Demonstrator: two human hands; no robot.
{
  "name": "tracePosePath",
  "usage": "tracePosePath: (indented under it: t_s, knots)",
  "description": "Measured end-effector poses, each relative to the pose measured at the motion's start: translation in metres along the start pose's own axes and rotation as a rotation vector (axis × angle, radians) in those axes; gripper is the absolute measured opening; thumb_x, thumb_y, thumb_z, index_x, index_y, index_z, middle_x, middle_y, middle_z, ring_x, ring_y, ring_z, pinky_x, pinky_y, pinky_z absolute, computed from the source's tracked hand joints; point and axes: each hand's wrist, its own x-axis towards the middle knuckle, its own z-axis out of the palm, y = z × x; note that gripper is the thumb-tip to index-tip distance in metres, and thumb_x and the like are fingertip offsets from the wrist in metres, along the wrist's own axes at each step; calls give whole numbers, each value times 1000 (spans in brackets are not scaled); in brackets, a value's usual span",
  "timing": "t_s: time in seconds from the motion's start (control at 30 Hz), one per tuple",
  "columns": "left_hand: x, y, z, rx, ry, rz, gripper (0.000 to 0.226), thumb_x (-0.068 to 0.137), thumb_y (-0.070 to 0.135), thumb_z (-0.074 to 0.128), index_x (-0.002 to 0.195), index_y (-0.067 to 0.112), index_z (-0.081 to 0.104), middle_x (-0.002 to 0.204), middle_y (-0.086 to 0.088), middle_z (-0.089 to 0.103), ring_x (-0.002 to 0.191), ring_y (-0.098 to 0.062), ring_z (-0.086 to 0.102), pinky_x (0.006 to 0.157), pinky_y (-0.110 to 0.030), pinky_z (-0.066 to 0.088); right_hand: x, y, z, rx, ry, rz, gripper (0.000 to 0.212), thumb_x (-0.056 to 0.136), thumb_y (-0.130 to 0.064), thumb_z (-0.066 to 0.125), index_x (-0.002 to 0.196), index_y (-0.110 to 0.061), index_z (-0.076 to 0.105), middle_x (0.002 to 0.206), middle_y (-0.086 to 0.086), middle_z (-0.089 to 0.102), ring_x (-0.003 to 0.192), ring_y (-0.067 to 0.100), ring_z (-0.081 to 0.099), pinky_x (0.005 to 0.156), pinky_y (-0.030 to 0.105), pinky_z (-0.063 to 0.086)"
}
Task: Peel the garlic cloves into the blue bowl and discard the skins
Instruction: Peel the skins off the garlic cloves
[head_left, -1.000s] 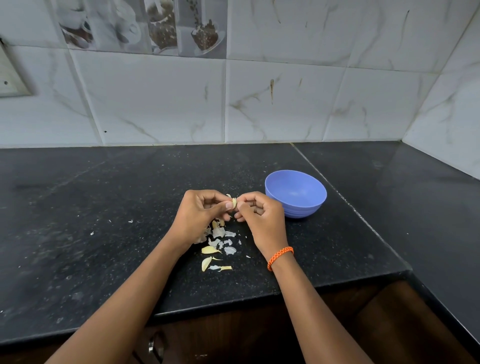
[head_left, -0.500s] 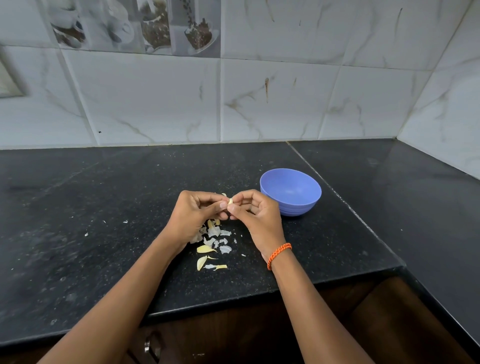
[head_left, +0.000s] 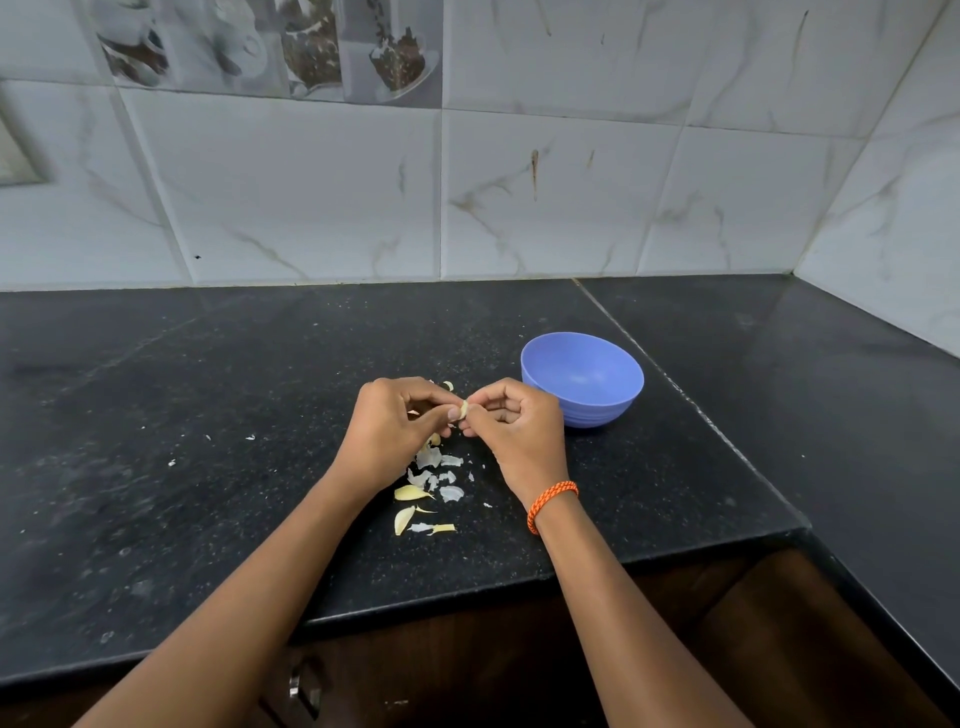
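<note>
Fingers (head_left: 451, 411) of both hands pinching one garlic clove (head_left: 465, 408), skins (head_left: 435, 475) on desk (head_left: 208, 467), blue bowl (head_left: 583, 378) just beside right hand (head_left: 519, 431).

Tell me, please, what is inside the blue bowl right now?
The visible interior of the blue bowl shows only bare plastic; its near inner wall hides behind the rim.

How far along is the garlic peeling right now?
Done: some skins lie loose on the counter. In hand: the left hand and right hand both pinch one clove. Left: the bowl shows no cloves in the part visible, two cloves wait on the counter, and the skins are not discarded.
</note>
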Motion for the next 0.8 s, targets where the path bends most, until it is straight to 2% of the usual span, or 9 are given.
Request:
tracePosePath:
  t_s: [0.17, 0.33, 0.43, 0.6, 0.8]
  knots:
    - [-2, 3, 5, 180, 44, 163, 14, 92, 9, 84, 100, 21, 87, 87, 11, 77, 78, -11, 75, 74, -33, 63, 0, 2, 1, -6, 9, 7, 8, 88, 0, 81, 87, -4, 75, 82, 6, 79, 76, 19, 79, 73, 32, 65]
    - [-2, 4, 6, 273, 41, 269, 22, 92, 8, 84, 106, 26, 86, 90, 11, 77, 84, -9, 72, 75, -36, 61, 1, 2, -1, 59, 6, 47, 6, 90, 7, 76, 89, 2, 73, 86, 14, 78, 77, 24, 80, 71, 29, 64]
    - [-2, 4, 7, 211, 47, 241, 19, 92, 11, 84, 103, 26, 87, 89, 11, 77, 83, -12, 74, 75, -37, 62, 0, 0, -2, 74, 15, 42, 5, 88, 9, 76, 88, 6, 73, 85, 17, 77, 76, 25, 79, 70, 26, 63]
    - [-2, 5, 7, 82, 50, 160, 13, 93, 10, 84, 102, 17, 87, 86, 5, 78, 75, -17, 77, 74, -43, 65, 0, -1, -3, 90, 27, 32, 6, 86, 6, 80, 87, 5, 75, 85, 16, 78, 75, 26, 79, 73, 30, 65]
    - [-2, 7, 8, 15, 32, 114, 13, 94, 9, 82, 101, 19, 87, 85, 4, 79, 75, -19, 77, 76, -45, 66, 0, -1, -3, 87, 54, 31, 6, 86, 8, 79, 85, 5, 74, 82, 15, 77, 72, 26, 79, 69, 28, 63]
